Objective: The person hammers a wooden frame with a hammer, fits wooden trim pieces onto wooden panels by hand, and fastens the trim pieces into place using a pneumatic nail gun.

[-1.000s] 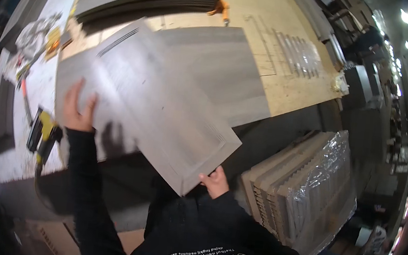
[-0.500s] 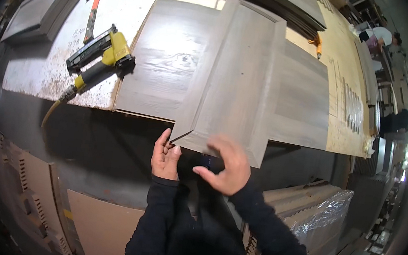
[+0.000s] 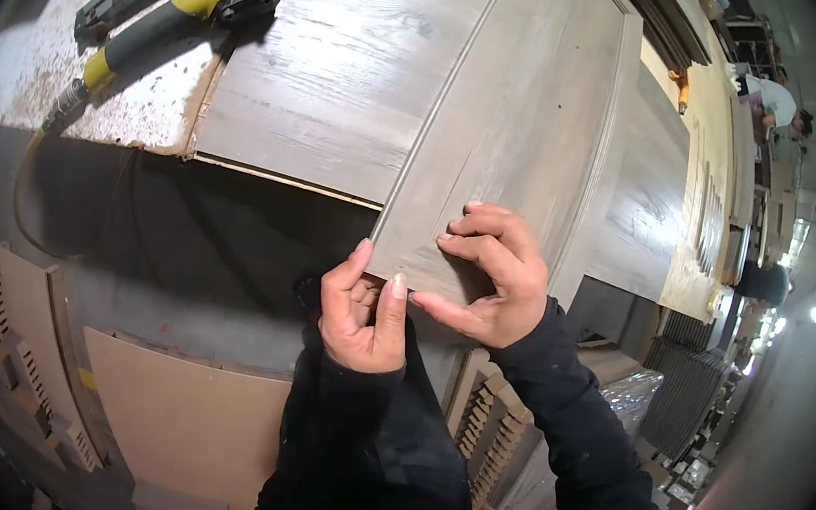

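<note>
A grey wood-grain cabinet door [image 3: 519, 117] with a raised border lies across a flat grey panel, its near end jutting past the bench edge. My left hand [image 3: 361, 310] pinches the door's near left corner, index finger along the side and thumb at the end edge. Beside it my right hand [image 3: 501, 281] is open over the near end, fingers bent and apart above the face. Its thumb reaches the end edge close to my left thumb. Whether the right fingertips press on the wood I cannot tell. The grey panel [image 3: 328, 75] shows on both sides of the door.
A yellow and black nail gun [image 3: 190, 4] lies on the bench at the left, its hose [image 3: 22, 181] hanging over the edge. An orange-handled tool [image 3: 683, 93] lies near stacked boards. Brown boards [image 3: 189, 411] stand below the bench. A person [image 3: 776, 99] is at the far right.
My view has moved closer to the door's near end. My right hand has come down from a blurred motion to beside the left hand, which stays at the corner.
</note>
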### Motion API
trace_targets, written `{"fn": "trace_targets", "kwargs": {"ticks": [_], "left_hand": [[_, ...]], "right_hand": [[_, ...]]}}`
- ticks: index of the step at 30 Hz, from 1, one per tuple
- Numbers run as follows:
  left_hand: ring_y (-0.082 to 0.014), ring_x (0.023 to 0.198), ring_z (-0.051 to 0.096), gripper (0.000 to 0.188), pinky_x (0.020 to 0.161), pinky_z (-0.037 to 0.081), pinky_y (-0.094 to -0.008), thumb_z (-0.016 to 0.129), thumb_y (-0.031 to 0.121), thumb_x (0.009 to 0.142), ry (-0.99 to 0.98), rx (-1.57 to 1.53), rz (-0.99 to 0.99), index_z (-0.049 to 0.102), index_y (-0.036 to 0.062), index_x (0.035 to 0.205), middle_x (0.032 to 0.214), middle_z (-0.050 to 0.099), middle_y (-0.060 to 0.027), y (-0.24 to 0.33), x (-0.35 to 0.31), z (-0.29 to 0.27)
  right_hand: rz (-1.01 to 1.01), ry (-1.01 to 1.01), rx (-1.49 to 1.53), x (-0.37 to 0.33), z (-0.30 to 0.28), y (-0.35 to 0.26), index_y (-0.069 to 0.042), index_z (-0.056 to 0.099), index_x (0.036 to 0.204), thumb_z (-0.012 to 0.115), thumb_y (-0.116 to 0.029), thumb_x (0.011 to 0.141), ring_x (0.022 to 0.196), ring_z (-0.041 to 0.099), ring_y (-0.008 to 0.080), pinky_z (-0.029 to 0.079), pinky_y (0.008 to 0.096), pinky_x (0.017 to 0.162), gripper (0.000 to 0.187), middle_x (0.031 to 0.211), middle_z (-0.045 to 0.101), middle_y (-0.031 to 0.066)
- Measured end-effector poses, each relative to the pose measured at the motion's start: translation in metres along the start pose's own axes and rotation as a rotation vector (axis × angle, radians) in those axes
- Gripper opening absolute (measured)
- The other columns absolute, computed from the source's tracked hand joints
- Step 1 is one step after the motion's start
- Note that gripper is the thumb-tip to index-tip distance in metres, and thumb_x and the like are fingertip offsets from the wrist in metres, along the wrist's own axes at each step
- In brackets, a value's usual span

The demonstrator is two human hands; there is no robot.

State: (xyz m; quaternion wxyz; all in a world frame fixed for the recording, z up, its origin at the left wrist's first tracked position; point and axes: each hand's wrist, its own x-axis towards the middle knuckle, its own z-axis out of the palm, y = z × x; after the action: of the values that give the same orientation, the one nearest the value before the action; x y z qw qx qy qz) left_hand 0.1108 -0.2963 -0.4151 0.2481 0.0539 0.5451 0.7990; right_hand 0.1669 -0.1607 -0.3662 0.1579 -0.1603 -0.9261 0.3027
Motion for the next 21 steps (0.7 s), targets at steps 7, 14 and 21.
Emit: {"fn": "trace_targets", "kwargs": {"ticks": [7, 14, 21], "left_hand": [[-0.0269, 0.104, 0.056, 0.041, 0.089, 0.046, -0.0364, 0.057, 0.0, 0.086, 0.067, -0.027, -0.002, 0.038, -0.0017, 0.122, 0.113, 0.053, -0.0232, -0.009, -0.006, 0.0], [-0.0221, 0.094, 0.058, 0.035, 0.084, 0.048, -0.0343, 0.058, -0.003, 0.084, 0.109, -0.035, 0.047, 0.043, -0.0013, 0.115, 0.105, 0.057, -0.0202, -0.006, -0.007, 0.005], [-0.0157, 0.091, 0.059, 0.033, 0.081, 0.048, -0.0283, 0.065, -0.006, 0.079, -0.076, -0.089, -0.111, 0.052, -0.0025, 0.109, 0.101, 0.061, -0.0146, 0.004, 0.011, -0.023]], "right_hand": [[0.007, -0.036, -0.022, 0.003, 0.002, -0.004, -0.006, 0.064, 0.103, 0.081, -0.027, 0.06, 0.114, 0.049, 0.0337, 0.044, 0.0425, 0.093, 0.05, 0.117, 0.053, 0.016], [-0.013, -0.053, -0.056, -0.001, 0.004, -0.005, -0.007, 0.064, 0.108, 0.079, -0.026, 0.061, 0.117, 0.048, 0.0372, 0.042, 0.0434, 0.096, 0.053, 0.119, 0.053, 0.0178], [-0.067, -0.127, -0.133, 0.004, -0.002, 0.001, -0.008, 0.064, 0.109, 0.077, -0.03, 0.064, 0.117, 0.048, 0.0385, 0.04, 0.0481, 0.097, 0.051, 0.12, 0.053, 0.0177]]}}
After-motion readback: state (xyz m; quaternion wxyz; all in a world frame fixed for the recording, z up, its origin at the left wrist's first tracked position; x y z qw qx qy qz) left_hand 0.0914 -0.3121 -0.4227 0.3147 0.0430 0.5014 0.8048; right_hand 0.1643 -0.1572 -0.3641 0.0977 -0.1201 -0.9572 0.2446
